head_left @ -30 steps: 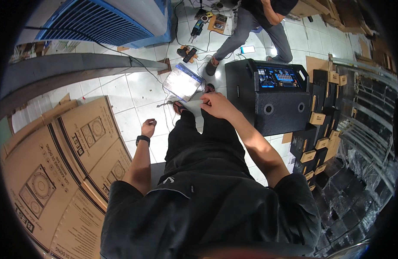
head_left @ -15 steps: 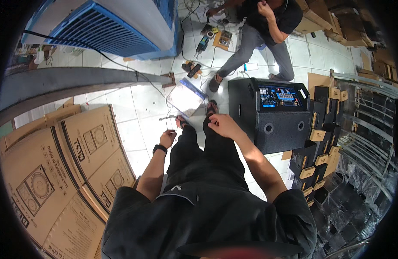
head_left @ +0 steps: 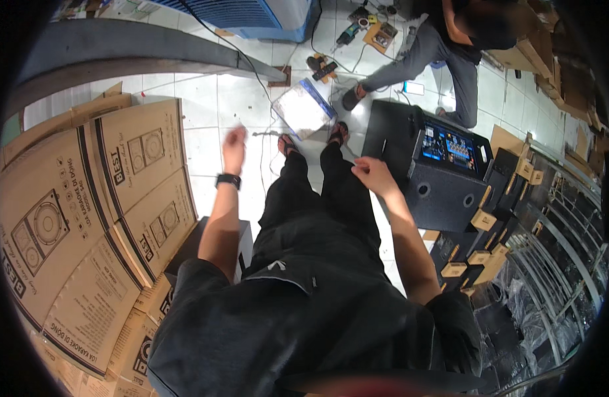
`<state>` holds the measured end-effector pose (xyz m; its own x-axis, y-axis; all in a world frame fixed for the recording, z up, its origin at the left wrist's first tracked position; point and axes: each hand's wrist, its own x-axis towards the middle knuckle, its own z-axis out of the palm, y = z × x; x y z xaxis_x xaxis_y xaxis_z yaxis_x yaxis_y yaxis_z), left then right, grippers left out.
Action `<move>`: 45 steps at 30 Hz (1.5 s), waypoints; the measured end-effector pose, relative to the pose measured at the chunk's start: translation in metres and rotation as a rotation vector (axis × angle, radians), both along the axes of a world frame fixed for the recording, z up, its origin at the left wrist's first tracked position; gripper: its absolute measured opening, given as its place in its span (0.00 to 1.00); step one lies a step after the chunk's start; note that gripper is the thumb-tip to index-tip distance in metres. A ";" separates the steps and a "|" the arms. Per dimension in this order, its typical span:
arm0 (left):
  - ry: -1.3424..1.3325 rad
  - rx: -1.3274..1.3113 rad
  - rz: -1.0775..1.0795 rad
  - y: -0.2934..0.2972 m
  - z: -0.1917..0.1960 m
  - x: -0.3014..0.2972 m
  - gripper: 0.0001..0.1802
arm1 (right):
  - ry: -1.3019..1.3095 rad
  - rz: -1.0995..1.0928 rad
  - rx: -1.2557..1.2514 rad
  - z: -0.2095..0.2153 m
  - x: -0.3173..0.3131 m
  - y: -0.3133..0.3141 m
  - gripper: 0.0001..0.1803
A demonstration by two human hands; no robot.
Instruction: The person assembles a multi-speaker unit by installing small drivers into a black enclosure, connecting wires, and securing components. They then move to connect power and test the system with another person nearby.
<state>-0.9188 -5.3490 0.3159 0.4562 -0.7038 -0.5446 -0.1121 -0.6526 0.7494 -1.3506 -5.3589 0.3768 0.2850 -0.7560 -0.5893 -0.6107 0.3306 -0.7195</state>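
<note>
My left hand (head_left: 234, 147), with a black watch (head_left: 228, 180) on its wrist, is raised over the tiled floor beside stacked cardboard boxes (head_left: 146, 149). Motion blurs its fingers, and nothing shows in it. At my right thigh hangs my right hand (head_left: 376, 176), loosely open and empty. It is nearest to a large black speaker (head_left: 443, 192), without touching it. A panel (head_left: 453, 147) with blue-lit controls is set into the speaker's top. Ahead of my feet lies a flat, shiny sheet or packet (head_left: 304, 112) with a blue edge.
Another person in grey trousers (head_left: 417, 59) sits beyond the speaker, near tools (head_left: 349, 34) and a phone (head_left: 413, 87). A grey beam (head_left: 152, 49) and a cable (head_left: 248, 63) cross the left. Small black-and-tan boxes (head_left: 480, 258) and metal racks (head_left: 556, 245) stand at right.
My left hand has swung forward and to the left. My view has turned, so the boxes, speaker and sheet sit differently. The other person has bent over.
</note>
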 end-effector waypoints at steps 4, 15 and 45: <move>-0.236 -0.311 -0.002 -0.084 0.062 0.029 0.18 | 0.026 -0.022 0.047 -0.015 -0.009 -0.004 0.21; -0.162 -0.137 -0.208 -0.156 -0.018 -0.018 0.23 | 0.049 -0.065 0.074 -0.010 -0.013 0.031 0.20; -0.078 -0.324 -0.196 -0.078 -0.064 -0.059 0.16 | -0.016 -0.042 0.174 -0.022 -0.005 0.049 0.22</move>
<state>-0.9783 -5.4275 0.2516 0.3273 -0.9115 -0.2490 -0.2757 -0.3442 0.8975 -1.3553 -5.3099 0.3549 0.2659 -0.6544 -0.7079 -0.5828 0.4758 -0.6588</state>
